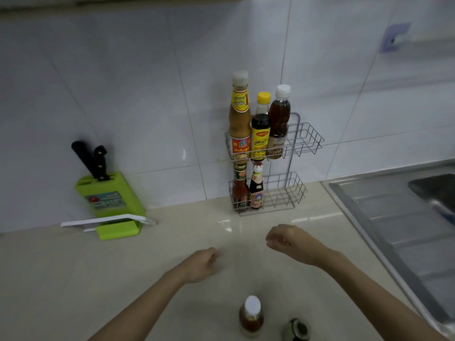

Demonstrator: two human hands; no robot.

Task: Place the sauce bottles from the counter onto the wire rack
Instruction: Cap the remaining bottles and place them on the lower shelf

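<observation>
A two-tier wire rack (305,139) stands against the tiled wall. Its upper shelf holds three bottles: a tall tan sauce bottle (239,119), a dark bottle with a yellow cap (260,129) and a brown bottle with a white cap (278,124). The lower shelf holds a red sauce bottle (240,190) and a dark bottle (256,188). On the counter near me stand a white-capped brown bottle (251,316) and a dark-lidded bottle (296,329). My left hand (203,264) and my right hand (286,239) hover over the counter with loosely curled fingers, holding nothing.
A green knife block (110,198) with two black-handled knives leans at the wall on the left, with a white board (108,221) at its foot. A steel sink and drainboard (398,227) fill the right side. The right halves of both rack shelves hold nothing.
</observation>
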